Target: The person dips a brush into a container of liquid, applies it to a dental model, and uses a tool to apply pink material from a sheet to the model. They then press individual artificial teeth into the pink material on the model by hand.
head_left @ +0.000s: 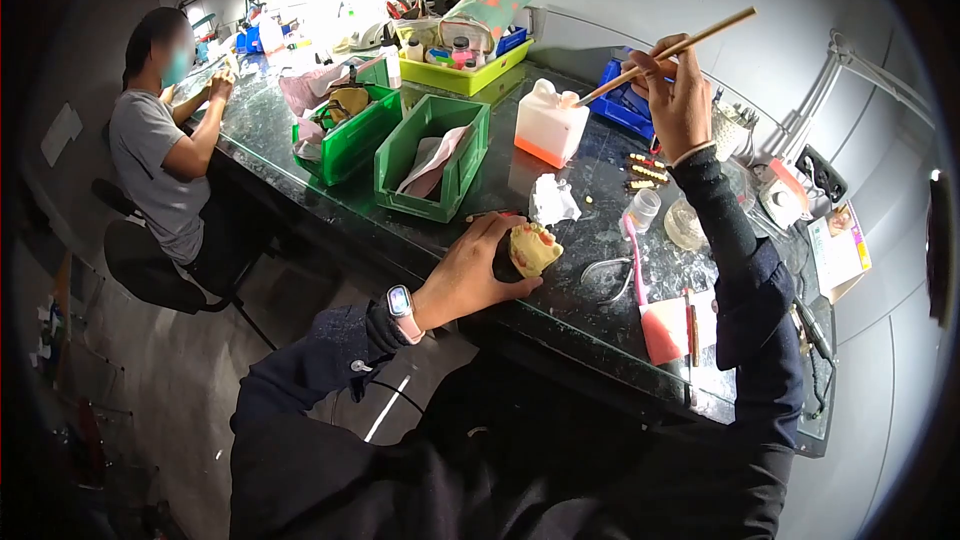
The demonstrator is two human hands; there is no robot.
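Observation:
My left hand [475, 275] grips a yellowish dental model [533, 248] with pink gum and teeth, held at the near edge of the dark worktop [560, 310]. A watch sits on that wrist. My right hand [676, 100] is raised above the bench and holds a thin wooden brush handle [668, 52] that slants from upper right down to the left. Its tip points at a white bottle with an orange base [548, 124]. Small rows of loose teeth [647, 172] lie below the right hand.
Two green bins [432, 155] and a yellow tray [466, 75] stand at the back left. Metal pliers [610, 275], a pink-handled tool [634, 258], a small clear jar [644, 210], a glass dish [686, 227] and a blue tray [625, 105] surround the work spot. Another person [160, 140] sits at the bench's far left.

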